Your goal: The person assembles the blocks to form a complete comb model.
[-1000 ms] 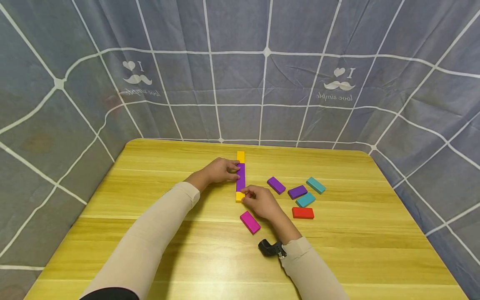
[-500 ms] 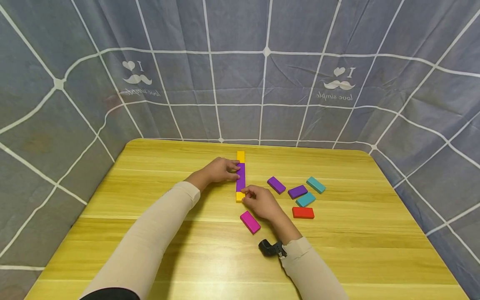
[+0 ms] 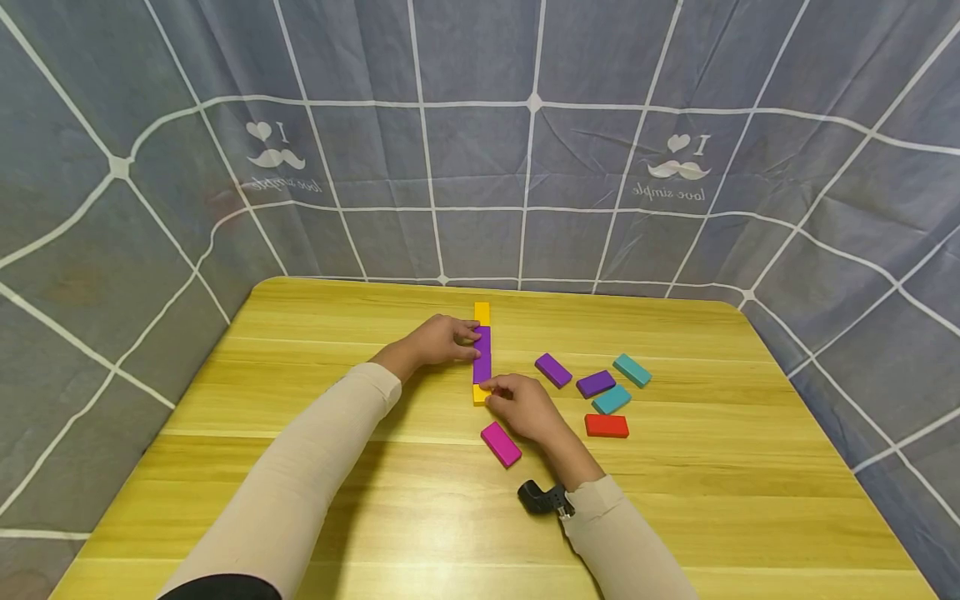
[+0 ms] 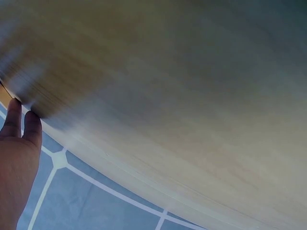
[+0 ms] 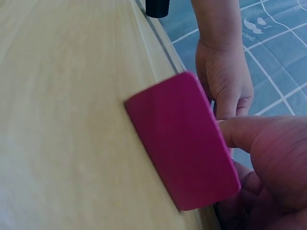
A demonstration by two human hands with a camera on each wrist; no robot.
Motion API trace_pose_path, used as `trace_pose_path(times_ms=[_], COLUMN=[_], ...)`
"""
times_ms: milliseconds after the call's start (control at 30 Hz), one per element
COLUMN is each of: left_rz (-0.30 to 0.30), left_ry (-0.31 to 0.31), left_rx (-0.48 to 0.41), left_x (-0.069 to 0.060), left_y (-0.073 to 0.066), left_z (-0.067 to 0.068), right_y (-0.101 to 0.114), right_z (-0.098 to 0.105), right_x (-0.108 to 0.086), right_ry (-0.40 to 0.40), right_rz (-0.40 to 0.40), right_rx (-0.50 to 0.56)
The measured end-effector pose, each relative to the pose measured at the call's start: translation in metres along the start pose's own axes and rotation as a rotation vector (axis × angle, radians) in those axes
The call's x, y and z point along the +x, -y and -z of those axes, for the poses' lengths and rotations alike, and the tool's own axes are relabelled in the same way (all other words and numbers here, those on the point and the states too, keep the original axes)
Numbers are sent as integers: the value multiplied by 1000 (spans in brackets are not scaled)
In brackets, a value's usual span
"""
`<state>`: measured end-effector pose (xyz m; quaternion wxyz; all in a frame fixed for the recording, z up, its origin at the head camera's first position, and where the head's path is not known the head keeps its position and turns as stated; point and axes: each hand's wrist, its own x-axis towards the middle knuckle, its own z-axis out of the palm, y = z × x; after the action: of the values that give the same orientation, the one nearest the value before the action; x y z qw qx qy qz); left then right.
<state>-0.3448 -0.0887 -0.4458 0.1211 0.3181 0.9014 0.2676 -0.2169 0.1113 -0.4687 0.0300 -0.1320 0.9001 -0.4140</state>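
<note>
A straight row of blocks runs up the table in the head view: a far yellow block (image 3: 482,314), two purple blocks (image 3: 482,369) end to end, and a near yellow block (image 3: 479,400). My left hand (image 3: 441,340) touches the left side of the purple blocks with thumb and fingers fairly straight; in the left wrist view two fingers (image 4: 32,125) reach the row's edge. With bent index finger and thumb, my right hand (image 3: 522,406) holds the near yellow block, partly covering it. Just below lies a magenta block (image 3: 501,444), large in the right wrist view, hiding the right fingertips.
Right of the row lie loose blocks: two purple blocks (image 3: 553,370), two teal blocks (image 3: 611,400) and a red block (image 3: 607,426). A black wrist camera (image 3: 537,498) sticks out from the right wrist above the wooden table (image 3: 420,525). A grey gridded curtain (image 3: 480,167) stands behind.
The right index fingertip has shifted slightly left over the near yellow block. Left hand, row and loose blocks keep their places.
</note>
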Motion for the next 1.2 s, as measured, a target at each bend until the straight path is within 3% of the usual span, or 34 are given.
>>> trace_pose_path(times_ms=[667, 1200], left_rz=[-19, -40], left_ry=[-9, 21], left_rx=[21, 111], left_x=[0, -4], left_y=[1, -10], left_z=[0, 1], right_y=[2, 2], right_z=[1, 1], right_x=[1, 0], right_ry=[4, -6], right_rz=[5, 10], right_rx=[-1, -2])
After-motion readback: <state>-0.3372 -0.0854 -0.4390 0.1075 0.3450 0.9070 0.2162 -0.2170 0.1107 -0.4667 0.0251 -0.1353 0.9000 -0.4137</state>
